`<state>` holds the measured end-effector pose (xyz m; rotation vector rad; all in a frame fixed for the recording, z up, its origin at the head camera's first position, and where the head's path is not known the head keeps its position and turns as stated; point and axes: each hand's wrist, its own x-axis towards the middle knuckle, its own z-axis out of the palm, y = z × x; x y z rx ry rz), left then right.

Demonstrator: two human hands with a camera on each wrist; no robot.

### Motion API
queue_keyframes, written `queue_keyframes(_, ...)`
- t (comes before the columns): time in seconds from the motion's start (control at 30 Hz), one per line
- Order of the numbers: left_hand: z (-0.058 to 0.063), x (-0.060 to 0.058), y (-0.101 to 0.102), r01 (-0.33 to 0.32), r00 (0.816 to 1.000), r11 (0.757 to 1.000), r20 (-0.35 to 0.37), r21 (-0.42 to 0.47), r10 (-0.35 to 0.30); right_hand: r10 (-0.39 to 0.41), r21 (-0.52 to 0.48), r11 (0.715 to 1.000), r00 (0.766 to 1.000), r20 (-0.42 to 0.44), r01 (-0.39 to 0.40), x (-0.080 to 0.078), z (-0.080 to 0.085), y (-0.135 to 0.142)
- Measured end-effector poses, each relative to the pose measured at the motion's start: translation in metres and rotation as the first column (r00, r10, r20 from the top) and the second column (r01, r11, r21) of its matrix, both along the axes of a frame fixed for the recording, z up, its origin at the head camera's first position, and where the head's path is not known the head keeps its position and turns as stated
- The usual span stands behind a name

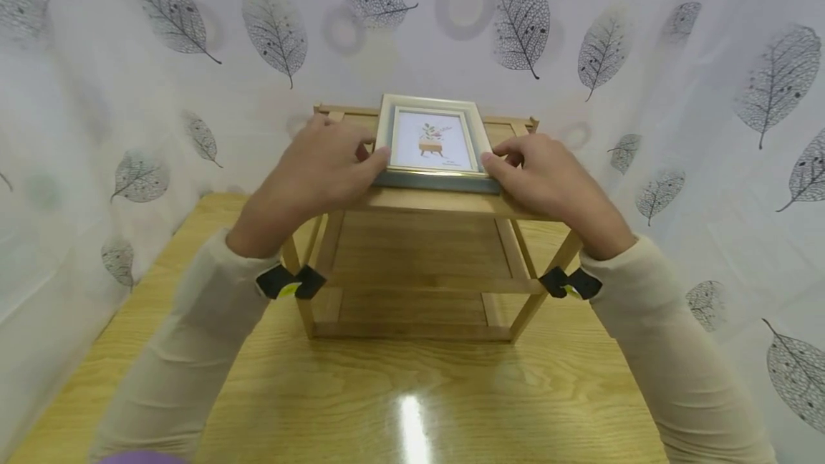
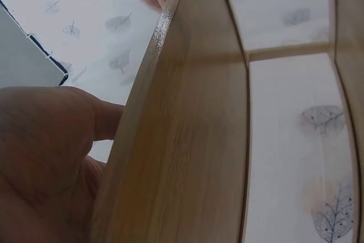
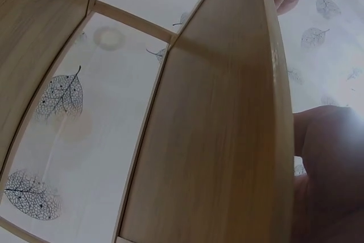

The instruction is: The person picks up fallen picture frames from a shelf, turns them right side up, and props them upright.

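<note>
A picture frame [image 1: 433, 140] with a pale border and a drawing of a potted plant lies face up on the top board of a wooden shelf rack [image 1: 445, 202]. At its left edge my left hand [image 1: 319, 163] grips the frame, thumb near the front corner. My right hand [image 1: 548, 174] holds the right edge in much the same way. Both wrist views look up at the underside of the board, so the frame is hidden there; the left hand [image 2: 48, 140] and right hand [image 3: 333, 163] appear beside the board's edge.
Below the top board, the rack has a middle shelf [image 1: 419, 256] and a lower shelf [image 1: 412, 310]. It stands on a glossy wooden table [image 1: 361, 399]. Behind and at both sides hangs a white curtain [image 1: 412, 56] printed with leaves.
</note>
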<state>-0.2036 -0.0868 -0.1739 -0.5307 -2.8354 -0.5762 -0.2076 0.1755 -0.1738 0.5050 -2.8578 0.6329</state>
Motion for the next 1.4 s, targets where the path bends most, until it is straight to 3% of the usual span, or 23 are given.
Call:
queue_keyframes(0.2,-0.003,-0.004,0.0,-0.018,0.998,1.0,-0.053,-0.015,0.017,0.002,-0.025,1.0,1.0,0.003,-0.002,-0.002,0.0,-0.001)
queue_keyframes(0.4,-0.003,-0.004,-0.001,-0.043,0.999,0.999,-0.03,-0.021,0.042,-0.014,-0.04,0.999,1.0,-0.008,0.013,-0.005,-0.003,-0.003)
queue_keyframes(0.67,0.001,-0.004,-0.003,-0.012,1.0,1.0,0.006,0.011,0.012,-0.025,-0.074,0.997,0.999,-0.039,0.022,-0.004,-0.005,-0.006)
queue_keyframes(0.97,0.0,-0.004,-0.003,-0.005,1.0,1.0,-0.021,0.005,0.005,-0.015,-0.057,0.998,0.994,-0.106,0.009,-0.002,-0.007,-0.008)
queue_keyframes(1.4,-0.002,-0.002,-0.001,-0.044,0.999,0.999,-0.022,0.03,0.045,-0.071,-0.052,0.997,0.986,-0.151,0.064,0.002,-0.01,-0.01)
